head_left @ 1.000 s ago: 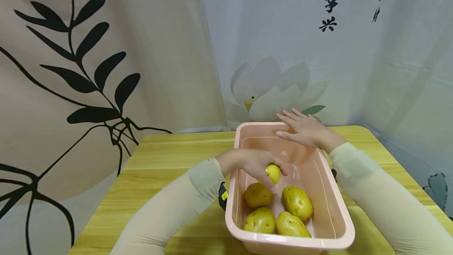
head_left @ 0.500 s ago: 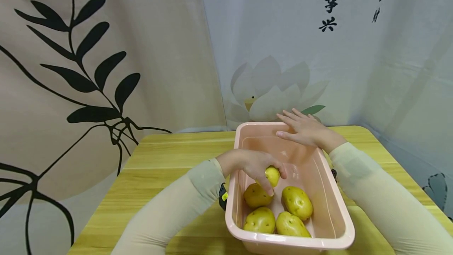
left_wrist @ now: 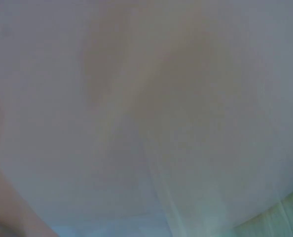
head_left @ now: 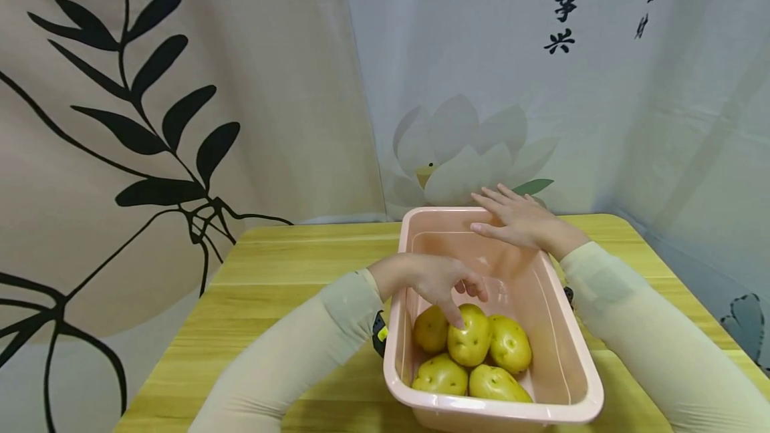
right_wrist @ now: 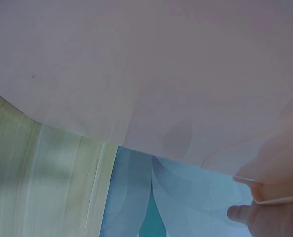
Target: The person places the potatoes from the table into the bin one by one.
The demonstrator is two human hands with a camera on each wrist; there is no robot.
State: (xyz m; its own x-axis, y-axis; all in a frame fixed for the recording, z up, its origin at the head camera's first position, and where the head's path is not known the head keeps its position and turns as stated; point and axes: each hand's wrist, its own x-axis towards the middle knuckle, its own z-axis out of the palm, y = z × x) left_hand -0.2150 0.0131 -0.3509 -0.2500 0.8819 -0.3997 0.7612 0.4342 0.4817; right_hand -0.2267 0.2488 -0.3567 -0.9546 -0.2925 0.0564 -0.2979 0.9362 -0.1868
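Observation:
A pink plastic basin holds several yellow potatoes, grouped toward its near end. My left hand reaches over the left rim, its fingers loosely bent and its thumb overlapping the top of the middle potato. Around that one lie a darker potato, a right-hand potato and two front potatoes, left and right. My right hand rests with straight, spread fingers at the far right corner of the rim. Both wrist views are mostly filled by the basin's pink outer wall.
The basin stands on a yellow wood-grain table. Behind the table hangs a pale curtain printed with dark leaves, a lotus and characters. A black wrist strap on the left wrist sits beside the basin's left wall.
The potato under my left hand has left the fingers and moved nearer, in among the others. My left fingers are now bent above it. The right hand has stayed in place.

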